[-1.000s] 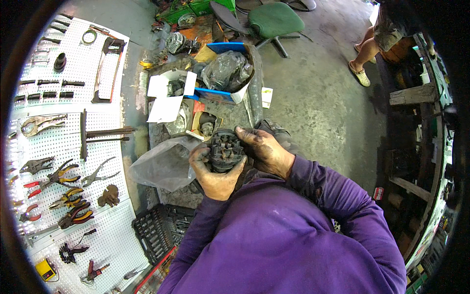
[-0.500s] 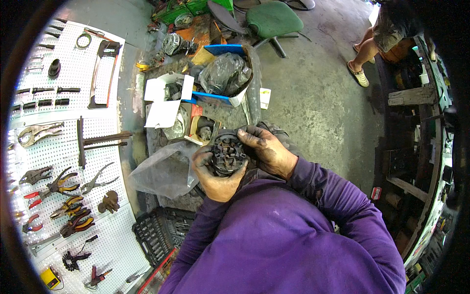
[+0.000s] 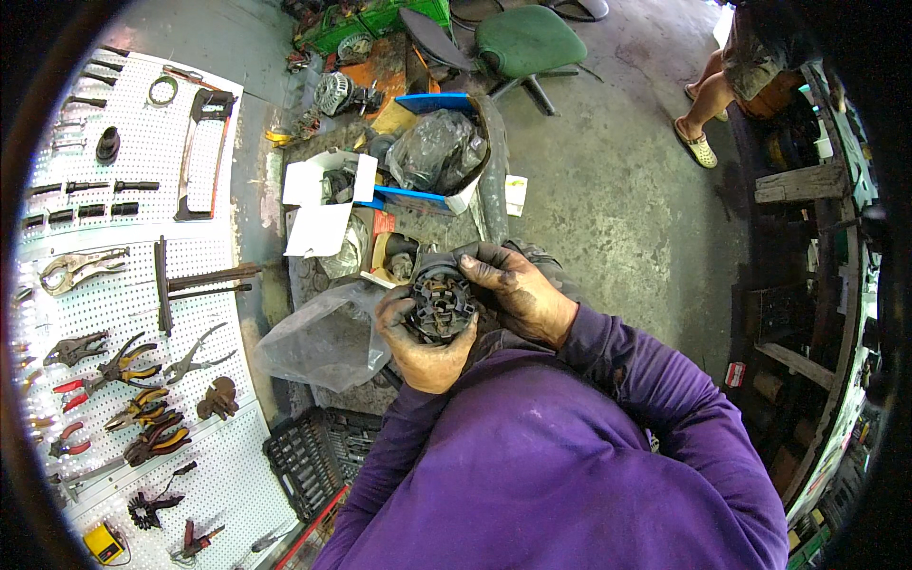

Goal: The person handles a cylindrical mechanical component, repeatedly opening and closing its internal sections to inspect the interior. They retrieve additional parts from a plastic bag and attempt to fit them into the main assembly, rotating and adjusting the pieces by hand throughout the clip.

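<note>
A round, dark, greasy machine part (image 3: 442,304), with metal blocks and slots set around a hole in its middle, is held up between my hands in front of my body. It looks like the brush holder of a starter motor. My left hand (image 3: 427,351) wraps its lower left side, thumb at the lower right rim and fingers around the left edge. From the right, my right hand (image 3: 522,294) grips the upper right rim with its thumb; its other fingers are mostly hidden behind the part. Both hands are smeared with black grease.
Beyond my hands, a bench holds an open cardboard box (image 3: 378,261), a white box (image 3: 318,223), a blue-edged box (image 3: 427,198) and a clear plastic bag (image 3: 328,342). A pegboard (image 3: 199,351) with pliers stands left, above a socket set (image 3: 294,461). A green chair (image 3: 532,43) and another person (image 3: 712,95) are farther off.
The view has shifted slightly, so the pegboard and bench sit a little lower and farther right. Both hands keep their hold on the part, with almost no visible movement.
</note>
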`<state>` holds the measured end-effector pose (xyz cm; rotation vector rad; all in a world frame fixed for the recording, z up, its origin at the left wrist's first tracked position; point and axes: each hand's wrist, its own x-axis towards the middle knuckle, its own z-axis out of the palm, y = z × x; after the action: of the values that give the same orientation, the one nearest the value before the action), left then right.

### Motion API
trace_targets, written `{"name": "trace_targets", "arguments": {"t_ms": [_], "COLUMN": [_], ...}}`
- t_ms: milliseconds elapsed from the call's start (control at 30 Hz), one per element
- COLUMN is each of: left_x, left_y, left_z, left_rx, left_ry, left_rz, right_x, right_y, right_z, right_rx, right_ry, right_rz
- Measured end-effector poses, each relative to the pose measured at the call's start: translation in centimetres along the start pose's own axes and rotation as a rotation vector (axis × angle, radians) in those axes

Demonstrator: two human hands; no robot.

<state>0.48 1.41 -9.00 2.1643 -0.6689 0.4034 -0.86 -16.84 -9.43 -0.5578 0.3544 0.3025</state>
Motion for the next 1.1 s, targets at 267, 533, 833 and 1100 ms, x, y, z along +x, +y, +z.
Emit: {"name": "trace_targets", "arguments": {"t_ms": [267,533,833,1100], "left_x": [-0.2,-0.3,-0.4,-0.4], "left_y": [-0.3,0.0,-0.2,-0.5], "left_z": [0.0,-0.6,-0.9,-1.0], "left_rx": [-0.052,-0.044,-0.063,-0.096], "left_ry": [0.003,-0.028,-0.045,-0.032], "left_rz": [-0.035,-0.059,-0.160,-0.183], "right_x": [-0.2,-0.2,0.1,1.3], "right_y": [-0.2,0.4,0.6,2.3], "right_z": [0.1,0.4,0.3,-1.5], "right_rx": [-0.004,0.055,0.053,-0.216], "right_ry": [-0.004,0.048,0.037,-0.017], "right_rz": [0.005,0.018,0.078,-0.060]}}
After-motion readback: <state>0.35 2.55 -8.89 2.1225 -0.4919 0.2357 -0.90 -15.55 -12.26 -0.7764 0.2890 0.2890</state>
